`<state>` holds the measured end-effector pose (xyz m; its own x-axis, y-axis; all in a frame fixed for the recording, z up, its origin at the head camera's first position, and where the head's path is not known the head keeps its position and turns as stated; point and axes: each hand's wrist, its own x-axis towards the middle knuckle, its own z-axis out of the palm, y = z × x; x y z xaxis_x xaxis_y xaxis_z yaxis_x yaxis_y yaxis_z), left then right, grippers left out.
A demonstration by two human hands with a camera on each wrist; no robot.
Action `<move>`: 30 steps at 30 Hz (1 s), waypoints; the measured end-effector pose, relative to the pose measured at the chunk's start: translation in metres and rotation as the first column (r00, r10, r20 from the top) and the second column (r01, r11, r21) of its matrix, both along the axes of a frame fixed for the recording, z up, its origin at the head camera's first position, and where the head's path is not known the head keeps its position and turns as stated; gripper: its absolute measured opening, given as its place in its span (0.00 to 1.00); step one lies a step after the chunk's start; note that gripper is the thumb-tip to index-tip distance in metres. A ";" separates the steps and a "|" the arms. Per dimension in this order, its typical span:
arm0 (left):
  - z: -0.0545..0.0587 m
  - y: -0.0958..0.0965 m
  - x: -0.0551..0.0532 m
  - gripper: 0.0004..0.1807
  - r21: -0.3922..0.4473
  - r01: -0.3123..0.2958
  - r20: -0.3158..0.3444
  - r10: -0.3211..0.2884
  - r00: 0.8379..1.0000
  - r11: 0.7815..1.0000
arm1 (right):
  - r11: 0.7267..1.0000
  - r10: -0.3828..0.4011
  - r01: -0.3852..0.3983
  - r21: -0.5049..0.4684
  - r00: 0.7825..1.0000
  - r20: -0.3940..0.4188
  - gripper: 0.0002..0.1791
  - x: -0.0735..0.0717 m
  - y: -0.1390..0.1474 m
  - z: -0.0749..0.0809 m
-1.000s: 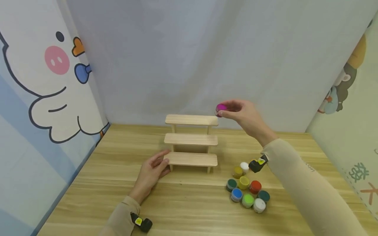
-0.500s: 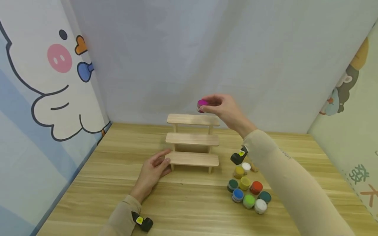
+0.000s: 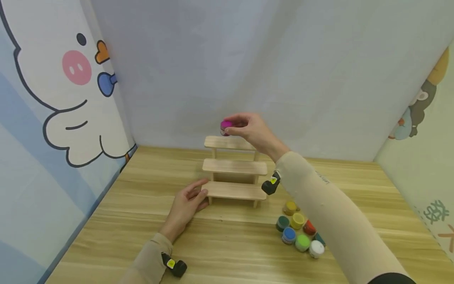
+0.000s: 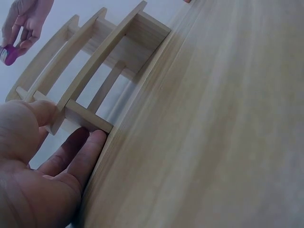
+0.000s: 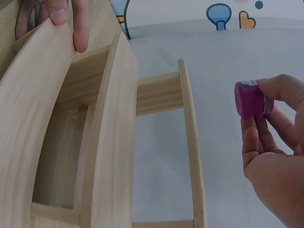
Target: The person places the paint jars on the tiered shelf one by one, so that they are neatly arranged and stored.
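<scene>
In the head view, my right hand [image 3: 252,129] pinches a small magenta paint jar [image 3: 224,128] between thumb and fingers. The jar hangs just above the top tier of a three-tier wooden display stand [image 3: 234,167], near its left end. A gap shows between jar and stand in the right wrist view, where the jar [image 5: 249,99] lies sideways in the picture. My left hand [image 3: 185,205] grips the left end of the lowest tier. The left wrist view shows its thumb on the board and fingers [image 4: 88,154] against the side leg.
Several paint jars stand grouped right of the stand, among them a blue jar [image 3: 289,235], a light green jar [image 3: 302,242] and a white jar [image 3: 317,249]. My right sleeve [image 3: 330,209] covers part of the group. A pale curtain [image 3: 283,79] hangs behind the wooden table [image 3: 220,252].
My right hand has carried the magenta paint jar leftward, from beyond the stand's right end to above the top tier's left part. My left hand keeps its place on the stand.
</scene>
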<state>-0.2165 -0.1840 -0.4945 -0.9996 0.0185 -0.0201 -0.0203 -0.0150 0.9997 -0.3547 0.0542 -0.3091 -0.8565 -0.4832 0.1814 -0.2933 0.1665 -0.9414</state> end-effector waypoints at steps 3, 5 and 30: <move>0.000 0.000 -0.001 0.24 0.006 -0.004 0.000 0.004 1.000 1.000 | 1.000 0.023 -0.023 -0.005 1.000 0.009 0.21 -0.002 -0.006 -0.001; 0.001 0.001 -0.001 0.24 0.009 -0.007 0.000 0.007 1.000 1.000 | 0.999 0.036 -0.036 -0.004 0.999 0.023 0.21 -0.004 -0.008 -0.002; 0.001 0.001 0.003 0.25 0.019 0.004 -0.004 -0.004 1.000 1.000 | 0.993 0.096 -0.102 0.051 0.989 0.108 0.24 -0.010 -0.027 -0.025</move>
